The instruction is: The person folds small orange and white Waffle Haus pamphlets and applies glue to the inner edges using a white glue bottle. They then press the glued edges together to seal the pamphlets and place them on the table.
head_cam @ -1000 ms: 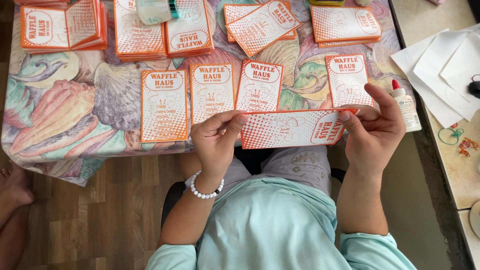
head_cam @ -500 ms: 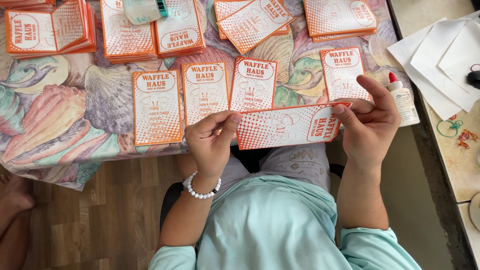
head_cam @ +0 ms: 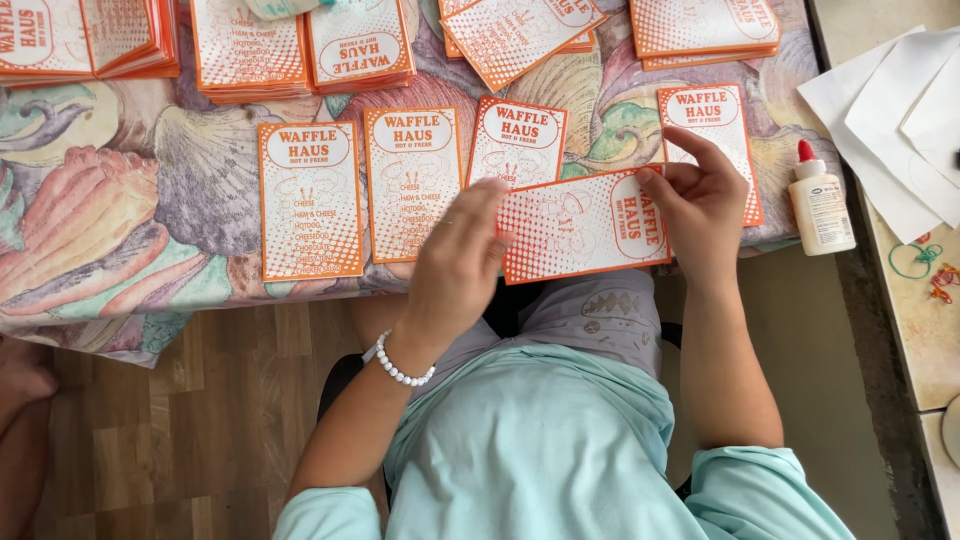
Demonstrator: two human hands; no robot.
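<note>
Head view: both hands, left hand (head_cam: 455,265) and right hand (head_cam: 700,205), pinch opposite ends of a light, bendy orange-and-white card (head_cam: 580,225) above the worktop (head_cam: 120,220), best gripped by its edges

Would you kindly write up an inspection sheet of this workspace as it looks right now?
Surface: table under a shell-patterned cloth.
Job's things: orange-and-white printed card held sideways by both hands at the table edge; four matching cards laid in a row; stacks of cards behind.
Clutter: glue bottle, white paper sheets, rubber bands.
Hands: left hand at the card's left end, right hand at its right end.
Cables: nothing seen.
Surroundings: wooden floor.
</note>
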